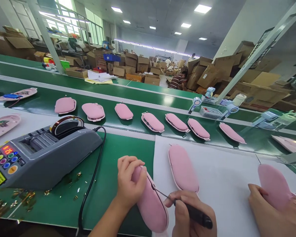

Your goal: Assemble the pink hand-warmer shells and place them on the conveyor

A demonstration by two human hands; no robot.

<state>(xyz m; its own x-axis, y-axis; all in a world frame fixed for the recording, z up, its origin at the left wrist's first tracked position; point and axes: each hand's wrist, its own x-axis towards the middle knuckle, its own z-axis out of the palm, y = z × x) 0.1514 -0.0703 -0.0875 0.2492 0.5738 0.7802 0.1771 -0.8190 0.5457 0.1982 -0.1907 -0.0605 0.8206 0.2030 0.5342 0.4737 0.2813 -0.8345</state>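
Observation:
My left hand (130,181) is wrapped round the upper end of a pink oval case (151,205), which lies tilted over the edge between green table and white paper. In my right hand (192,214) is a screwdriver (196,214) with a black handle. Its thin shaft reaches the dark seam along the case's right side. Just beyond, a second pink case (184,168) rests on the white paper.
A grey tape dispenser (51,158) with a black cable stands at left, near tape scraps (27,197). Pink cases (153,121) line the green conveyor (108,115). At right, another person's hands (273,210) hold a pink case (273,186).

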